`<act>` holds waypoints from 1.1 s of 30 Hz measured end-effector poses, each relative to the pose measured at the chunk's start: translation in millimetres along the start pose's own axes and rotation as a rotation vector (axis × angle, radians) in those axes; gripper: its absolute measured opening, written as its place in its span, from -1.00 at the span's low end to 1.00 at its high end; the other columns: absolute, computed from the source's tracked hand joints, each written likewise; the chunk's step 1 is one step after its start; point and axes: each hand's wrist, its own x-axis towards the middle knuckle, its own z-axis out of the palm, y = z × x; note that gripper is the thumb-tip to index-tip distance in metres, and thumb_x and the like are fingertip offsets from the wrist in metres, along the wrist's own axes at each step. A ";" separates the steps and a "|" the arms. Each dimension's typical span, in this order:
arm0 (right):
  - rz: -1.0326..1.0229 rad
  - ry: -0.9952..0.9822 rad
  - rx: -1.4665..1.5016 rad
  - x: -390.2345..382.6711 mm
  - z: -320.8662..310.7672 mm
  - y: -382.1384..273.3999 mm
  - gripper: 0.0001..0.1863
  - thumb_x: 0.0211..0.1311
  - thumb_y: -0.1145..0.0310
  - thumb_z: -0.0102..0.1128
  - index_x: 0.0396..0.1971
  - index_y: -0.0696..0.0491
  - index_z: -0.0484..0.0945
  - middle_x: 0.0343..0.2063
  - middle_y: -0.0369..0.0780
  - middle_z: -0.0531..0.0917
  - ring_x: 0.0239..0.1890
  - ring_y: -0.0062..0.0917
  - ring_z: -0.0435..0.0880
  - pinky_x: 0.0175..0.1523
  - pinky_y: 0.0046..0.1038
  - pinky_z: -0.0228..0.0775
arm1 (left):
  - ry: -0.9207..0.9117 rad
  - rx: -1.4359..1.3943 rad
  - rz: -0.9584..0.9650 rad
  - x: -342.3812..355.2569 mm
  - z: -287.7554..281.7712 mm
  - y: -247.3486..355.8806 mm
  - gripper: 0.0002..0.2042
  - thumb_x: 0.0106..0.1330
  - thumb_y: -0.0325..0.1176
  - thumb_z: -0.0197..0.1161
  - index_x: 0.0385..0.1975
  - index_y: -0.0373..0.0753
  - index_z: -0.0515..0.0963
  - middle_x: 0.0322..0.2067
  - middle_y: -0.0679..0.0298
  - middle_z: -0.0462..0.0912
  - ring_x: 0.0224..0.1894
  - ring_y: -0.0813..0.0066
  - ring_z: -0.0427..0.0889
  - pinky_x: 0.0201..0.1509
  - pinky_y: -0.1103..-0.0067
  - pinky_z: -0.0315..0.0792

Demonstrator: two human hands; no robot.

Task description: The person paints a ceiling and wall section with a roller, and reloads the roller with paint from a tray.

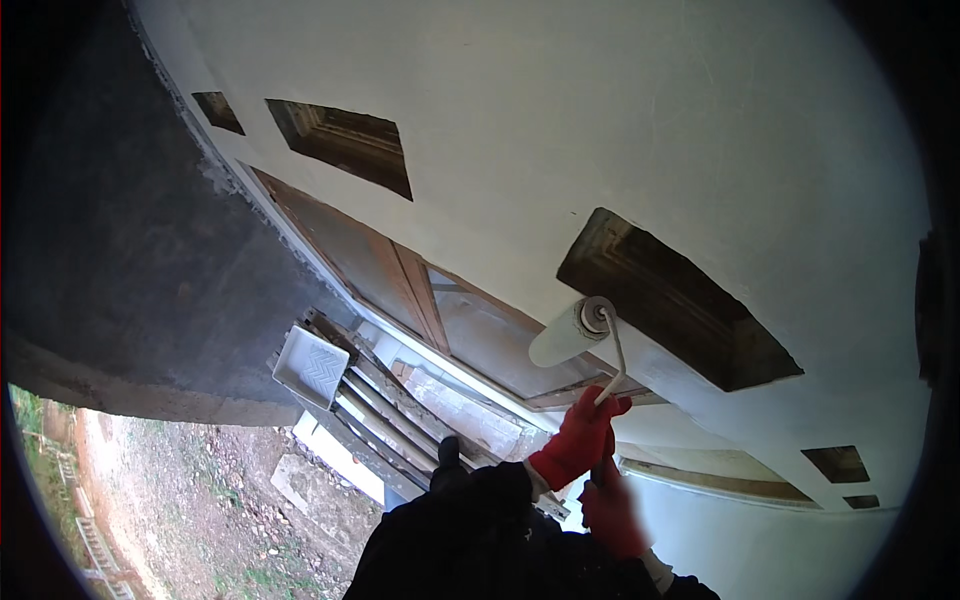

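Note:
My left hand [577,442], in a red glove, is closed around the upper handle of a paint roller [566,334]. Lower down the same handle sits my right hand [614,512], also gloved in red and closed, its edge slightly smeared by motion. The roller's pale sleeve lies close to the white wall [640,110], beside the near edge of a dark rectangular recess [680,300]. Whether the sleeve touches the wall I cannot tell. A bent metal frame joins the sleeve to the handle, most of which is hidden by the gloves.
A white paint tray [312,366] rests on narrow scaffold poles [385,425] below me to the left. Wood-framed window panes [400,280] run along the wall, with further recesses [345,143]. Rubble-strewn ground [190,490] lies far below. A dark shoe [449,452] shows on the scaffold.

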 end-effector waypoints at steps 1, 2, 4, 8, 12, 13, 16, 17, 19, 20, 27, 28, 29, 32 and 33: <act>0.007 -0.014 0.019 0.9 3.4 -9.4 -0.34 0.13 0.52 -0.01 0.30 -0.03 0.13 -0.56 -0.36 0.53 -0.68 -0.77 0.39 -0.59 -0.61 0.33 | -0.014 -0.104 -0.079 1.5 -5.7 -1.8 -0.90 0.35 -0.31 0.04 -0.29 -0.16 0.34 -0.20 0.12 0.62 -0.60 0.59 0.48 -0.68 0.64 0.32; -0.016 -0.023 0.020 5.6 6.6 -11.5 -0.34 0.14 0.52 0.00 0.29 -0.02 0.13 -0.50 -0.34 0.54 -0.62 -0.75 0.42 -0.52 -0.60 0.35 | -0.033 -0.204 -0.156 7.9 -16.3 -1.9 -0.87 0.36 -0.26 0.05 -0.28 -0.16 0.34 -0.11 0.06 0.59 -0.49 0.53 0.56 -0.63 0.63 0.37; -0.193 -0.075 -0.049 23.7 23.0 -4.0 -0.35 0.14 0.53 0.01 0.29 0.01 0.14 -0.40 -0.29 0.58 -0.51 -0.72 0.47 -0.38 -0.58 0.39 | -0.001 -0.383 -0.048 18.9 -42.1 13.7 -0.83 0.33 -0.25 0.09 -0.23 -0.18 0.34 -0.15 0.09 0.58 -0.23 0.44 0.64 -0.66 0.69 0.35; -0.210 -0.192 0.100 62.7 52.1 -31.3 -0.34 0.13 0.57 0.02 0.29 0.02 0.13 -0.25 -0.18 0.62 -0.35 -0.66 0.55 -0.20 -0.55 0.43 | 0.219 0.050 0.147 36.4 -68.7 57.3 -0.84 0.40 -0.26 -0.05 -0.35 -0.20 0.32 -0.14 0.01 0.58 -0.77 0.61 0.38 -0.73 0.68 0.27; -0.201 -0.208 0.107 49.3 22.9 -12.4 -0.33 0.14 0.57 0.02 0.29 0.02 0.12 -0.16 -0.17 0.60 -0.30 -0.66 0.56 -0.16 -0.55 0.43 | 0.171 -0.023 0.136 25.2 -41.6 41.2 -0.85 0.41 -0.28 -0.07 -0.27 -0.22 0.31 -0.22 0.01 0.58 -0.60 0.57 0.52 -0.71 0.70 0.30; -0.143 -0.184 0.077 39.0 11.7 -1.5 -0.34 0.14 0.57 0.02 0.29 0.02 0.13 -0.14 -0.16 0.59 -0.29 -0.66 0.56 -0.16 -0.55 0.42 | 0.176 -0.041 0.049 19.3 -30.0 30.3 -0.86 0.41 -0.27 -0.05 -0.26 -0.20 0.31 -0.12 -0.08 0.56 -0.74 0.61 0.39 -0.71 0.71 0.30; -0.155 -0.092 0.042 0.7 -29.4 16.2 -0.37 0.14 0.57 0.01 0.27 0.05 0.16 -0.11 -0.14 0.57 -0.29 -0.67 0.55 -0.17 -0.55 0.43 | 0.063 -0.057 0.006 3.2 13.3 -17.8 -0.88 0.39 -0.29 -0.02 -0.25 -0.18 0.30 -0.13 -0.05 0.57 -0.72 0.58 0.43 -0.70 0.69 0.31; -0.165 -0.024 0.020 -13.7 -44.0 21.6 -0.38 0.14 0.57 0.01 0.26 0.07 0.18 -0.13 -0.16 0.58 -0.30 -0.69 0.54 -0.19 -0.55 0.43 | 0.051 -0.050 -0.075 -4.5 32.8 -27.6 -0.88 0.38 -0.29 -0.01 -0.25 -0.17 0.30 -0.12 -0.03 0.57 -0.72 0.59 0.42 -0.69 0.68 0.31; -0.099 0.082 0.011 -45.9 -73.0 37.2 -0.39 0.13 0.55 0.00 0.25 0.09 0.20 -0.24 -0.21 0.59 -0.38 -0.72 0.51 -0.29 -0.57 0.42 | -0.052 0.138 -0.075 -20.9 70.2 -53.9 -0.88 0.36 -0.29 0.02 -0.29 -0.17 0.30 -0.19 0.04 0.59 -0.74 0.59 0.41 -0.70 0.65 0.29; -0.018 0.124 0.023 -63.8 -87.2 49.1 -0.40 0.13 0.54 0.00 0.24 0.10 0.21 -0.33 -0.24 0.60 -0.45 -0.74 0.50 -0.36 -0.58 0.41 | -0.093 0.114 -0.132 -28.1 92.2 -66.9 -0.87 0.35 -0.29 0.04 -0.34 -0.16 0.30 -0.30 0.12 0.58 -0.75 0.59 0.39 -0.71 0.63 0.27; 0.233 0.418 0.174 -132.6 -139.2 79.6 -0.40 0.12 0.50 -0.03 0.25 0.08 0.20 -0.64 -0.36 0.45 -0.74 -0.73 0.32 -0.66 -0.60 0.21 | -0.265 -0.029 -0.365 -66.2 190.4 -107.7 -0.80 0.26 -0.27 0.18 -0.48 -0.12 0.30 -0.79 0.40 0.30 -0.82 0.59 0.32 -0.76 0.61 0.19; 0.230 0.420 0.180 -132.0 -139.0 79.8 -0.40 0.12 0.50 -0.03 0.25 0.08 0.20 -0.64 -0.36 0.45 -0.74 -0.73 0.32 -0.66 -0.60 0.21 | -0.239 -0.072 -0.380 -67.3 194.2 -111.0 -0.80 0.25 -0.28 0.19 -0.49 -0.11 0.30 -0.79 0.41 0.29 -0.82 0.59 0.31 -0.77 0.62 0.19; 0.212 0.393 0.174 -127.8 -135.6 76.8 -0.40 0.13 0.50 -0.03 0.25 0.08 0.20 -0.63 -0.36 0.45 -0.72 -0.73 0.33 -0.64 -0.61 0.22 | -0.237 -0.038 -0.381 -65.2 190.5 -112.4 -0.81 0.25 -0.28 0.19 -0.48 -0.11 0.30 -0.75 0.40 0.35 -0.83 0.60 0.31 -0.78 0.62 0.19; 0.043 0.267 0.138 -103.9 -123.0 99.2 -0.38 0.10 0.55 0.00 0.24 0.17 0.17 -0.16 -0.14 0.46 -0.17 -0.54 0.41 -0.12 -0.54 0.28 | -0.161 -0.090 -0.307 -51.8 155.7 -121.3 -0.86 0.28 -0.29 0.15 -0.44 -0.11 0.34 -0.63 0.40 0.46 -0.82 0.61 0.33 -0.78 0.64 0.21; -0.028 0.227 0.130 -94.0 -119.2 111.5 -0.36 0.08 0.57 0.01 0.24 0.22 0.15 0.07 -0.03 0.46 0.09 -0.45 0.45 0.13 -0.50 0.30 | -0.087 -0.117 -0.211 -47.8 146.4 -115.0 -0.89 0.31 -0.30 0.09 -0.43 -0.12 0.36 -0.65 0.42 0.40 -0.83 0.60 0.31 -0.79 0.64 0.21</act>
